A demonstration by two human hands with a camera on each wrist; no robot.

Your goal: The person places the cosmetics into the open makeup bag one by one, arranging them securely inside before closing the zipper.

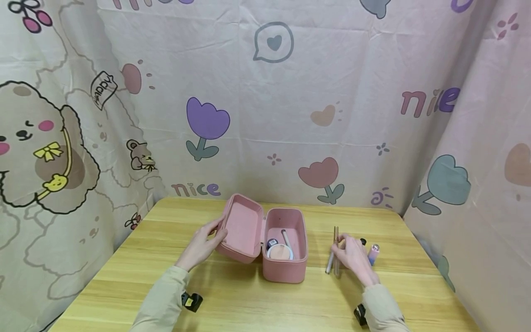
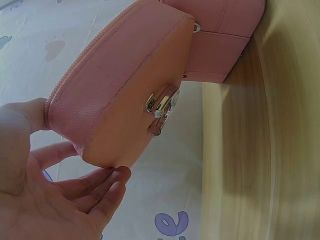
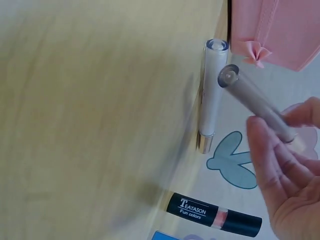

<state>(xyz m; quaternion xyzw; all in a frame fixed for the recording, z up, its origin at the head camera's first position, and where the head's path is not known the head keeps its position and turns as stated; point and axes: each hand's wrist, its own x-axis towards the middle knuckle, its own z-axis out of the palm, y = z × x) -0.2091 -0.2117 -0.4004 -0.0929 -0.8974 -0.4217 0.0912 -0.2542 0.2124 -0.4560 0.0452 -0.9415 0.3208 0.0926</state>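
My left hand [image 1: 202,245] holds the raised lid [image 1: 242,227] of a pink cosmetic case [image 1: 285,271] by its outer end. In the left wrist view the thumb lies on the zipped edge and fingers touch the lid's outer face, near a gold-buckled handle [image 2: 162,106]. Right of the case, my right hand [image 1: 353,255] pinches a slim greyish cosmetic tube [image 3: 257,104] between thumb and fingers. A similar pale tube with a gold end [image 3: 212,87] stands out beside it on the table. Inside the case are a round compact [image 1: 280,252], a small dark-capped item [image 1: 272,243] and a slim white stick [image 1: 286,238].
A black lip tube marked "Teayason" [image 3: 200,211] lies close to the right hand. Beyond that hand stands a pink-to-blue tube [image 1: 373,255]. The wooden table [image 1: 232,304] meets a patterned curtain [image 1: 265,115] at its back and sides.
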